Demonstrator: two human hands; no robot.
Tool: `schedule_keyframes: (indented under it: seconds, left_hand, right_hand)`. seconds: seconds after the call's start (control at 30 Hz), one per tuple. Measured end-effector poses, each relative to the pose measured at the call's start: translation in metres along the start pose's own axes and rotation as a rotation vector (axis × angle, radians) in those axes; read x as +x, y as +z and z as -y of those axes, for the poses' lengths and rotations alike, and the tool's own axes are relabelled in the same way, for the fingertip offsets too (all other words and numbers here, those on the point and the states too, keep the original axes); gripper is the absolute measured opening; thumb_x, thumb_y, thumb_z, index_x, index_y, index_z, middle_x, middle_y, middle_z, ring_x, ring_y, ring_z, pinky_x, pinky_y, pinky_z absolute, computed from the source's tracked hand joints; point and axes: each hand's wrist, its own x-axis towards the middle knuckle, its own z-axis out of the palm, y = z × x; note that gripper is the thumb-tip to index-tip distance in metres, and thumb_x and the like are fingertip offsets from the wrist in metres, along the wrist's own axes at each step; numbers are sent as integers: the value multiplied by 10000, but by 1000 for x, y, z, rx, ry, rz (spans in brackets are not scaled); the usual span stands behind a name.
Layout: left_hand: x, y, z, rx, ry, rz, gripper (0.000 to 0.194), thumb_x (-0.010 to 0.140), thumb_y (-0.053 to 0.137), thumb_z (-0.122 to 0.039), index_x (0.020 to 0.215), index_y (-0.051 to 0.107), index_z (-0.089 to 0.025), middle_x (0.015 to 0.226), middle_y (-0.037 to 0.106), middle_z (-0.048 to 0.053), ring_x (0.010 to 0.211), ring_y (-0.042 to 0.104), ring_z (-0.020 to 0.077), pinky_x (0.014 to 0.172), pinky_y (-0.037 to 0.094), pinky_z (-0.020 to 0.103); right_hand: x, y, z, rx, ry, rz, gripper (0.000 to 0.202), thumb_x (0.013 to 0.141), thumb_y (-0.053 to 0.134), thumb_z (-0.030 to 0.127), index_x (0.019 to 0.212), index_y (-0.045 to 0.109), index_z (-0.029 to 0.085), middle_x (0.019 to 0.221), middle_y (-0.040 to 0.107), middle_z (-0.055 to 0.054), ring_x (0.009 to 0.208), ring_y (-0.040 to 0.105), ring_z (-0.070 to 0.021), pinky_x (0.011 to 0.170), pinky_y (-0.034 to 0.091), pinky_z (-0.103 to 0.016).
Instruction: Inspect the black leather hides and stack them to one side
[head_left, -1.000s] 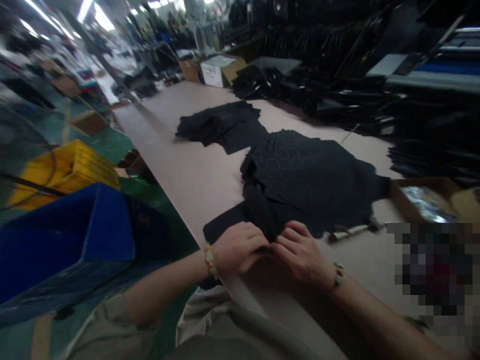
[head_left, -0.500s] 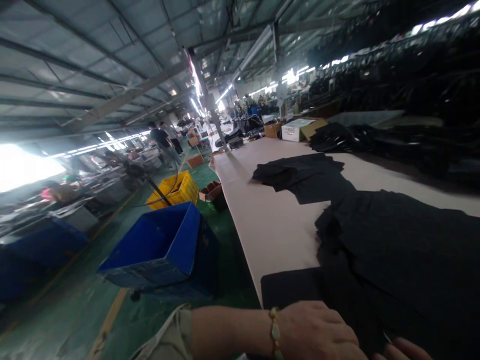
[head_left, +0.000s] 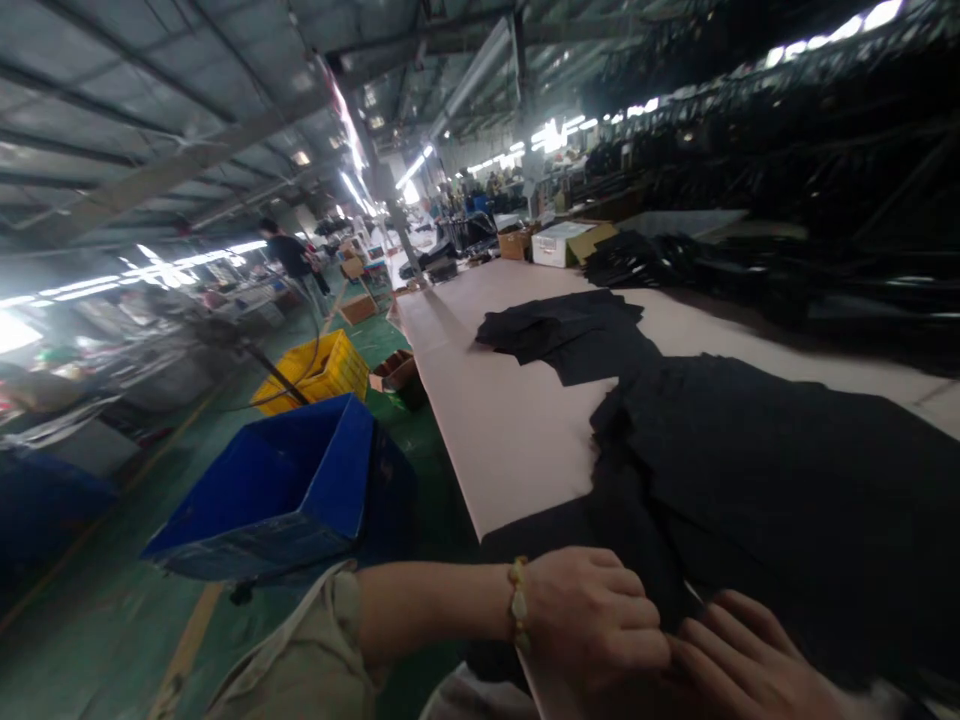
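Cloth (head_left: pixel 626 520), limp, black, pinched by curled fingers (head_left: pixel 632 614) of left hand (head_left: pixel 589 620) and right hand (head_left: pixel 761 660), near pale table's (head_left: pixel 510 430) left edge; uneven tugging could skew adjoining dark fabric sheets (head_left: pixel 795 470).

Dim workshop, glaring strip lights beyond a pale worktop (head_left: pixel 510 430); soft, tilted view.

Past the far end of the worktop, light tubes (head_left: pixel 416 167) burn out to white; far to its left, other tubes (head_left: pixel 161 270) flare into star shapes near an overexposed patch (head_left: pixel 13 333). A faint shadow lies on its far end beside a post (head_left: pixel 406 238). The black fabric (head_left: pixel 795 480) on it loses nearly all detail, and the stacks along its right side sink into near-blackness. At its near end, the right hand (head_left: pixel 754 655) looks dim and slightly smeared.
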Motion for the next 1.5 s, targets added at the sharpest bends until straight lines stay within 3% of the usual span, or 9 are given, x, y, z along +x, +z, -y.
schedule_keyframes:
  seconds: [0.07, 0.2, 0.4, 0.57, 0.77, 0.97, 1.07, 1.27, 1.5]
  left_hand:
    - [-2, 2, -3, -17, -29, -2, 196, 956, 436, -305, 869, 562, -182, 839, 622, 27, 802, 542, 162, 722, 382, 328]
    - [-8, 9, -6, -24, -201, -95, 205, 972, 457, -336, 957, 578, -172, 802, 630, 30, 776, 541, 173, 698, 373, 331]
    - [-10, 10, -8, 37, -58, -185, 162, 940, 449, -177, 846, 579, -151, 670, 557, 9, 648, 467, 158, 626, 348, 331]
    - [-5, 6, -6, 6, 50, -261, 193, 931, 418, -173, 815, 571, -151, 645, 530, 7, 625, 440, 152, 618, 351, 316]
    - [-1, 0, -5, 75, 177, -336, 160, 926, 468, -131, 811, 578, -140, 640, 532, -3, 607, 457, 127, 613, 364, 286]
    - [-10, 4, -9, 171, 26, -397, 115, 904, 537, -112, 991, 609, -92, 725, 632, 8, 662, 530, 121, 679, 418, 291]
    - [-15, 6, -13, 180, -55, -396, 145, 915, 524, -131, 1032, 605, -105, 747, 655, 9, 688, 548, 126, 712, 432, 300]
    - [-22, 4, -16, 160, -68, -280, 181, 910, 523, -128, 1071, 596, -89, 798, 677, 36, 727, 576, 149, 733, 440, 322]
    - [-29, 6, -31, 14, -117, -280, 164, 919, 460, -138, 995, 603, -111, 732, 636, 24, 687, 545, 145, 690, 431, 318]
  right_hand:
    - [5, -9, 6, 11, 13, 106, 371, 991, 294, 151, 759, 578, 206, 679, 574, -13, 633, 440, -167, 812, 330, -361]
    - [4, -13, 8, -102, 53, 152, 245, 955, 406, 163, 806, 601, 174, 680, 555, -26, 682, 420, -179, 824, 325, -370]
    - [2, -12, 13, -152, 39, 117, 192, 908, 446, 156, 835, 623, 165, 661, 538, -15, 675, 406, -173, 836, 329, -380]
    - [1, -12, 17, -169, -13, 36, 175, 858, 461, 120, 791, 616, 166, 624, 515, -3, 651, 380, -164, 831, 344, -384]
    - [-5, -13, 15, -188, -69, -22, 172, 886, 475, 124, 819, 626, 168, 607, 509, 15, 644, 393, -148, 835, 365, -372]
    - [-7, -14, 12, -175, 44, -90, 156, 923, 522, 214, 1004, 654, 199, 806, 671, -6, 837, 521, -171, 1036, 317, -450]
    - [-4, -15, 11, -189, 76, -74, 141, 935, 553, 261, 1014, 659, 215, 910, 699, -10, 912, 537, -180, 1091, 266, -479]
    - [4, -17, 12, -193, 24, 190, 147, 970, 526, 261, 973, 658, 196, 778, 660, 0, 835, 530, -165, 1052, 263, -435]
    - [3, -10, 20, -109, -10, 138, 149, 951, 511, 193, 854, 625, 195, 662, 581, 26, 732, 489, -145, 970, 322, -393]
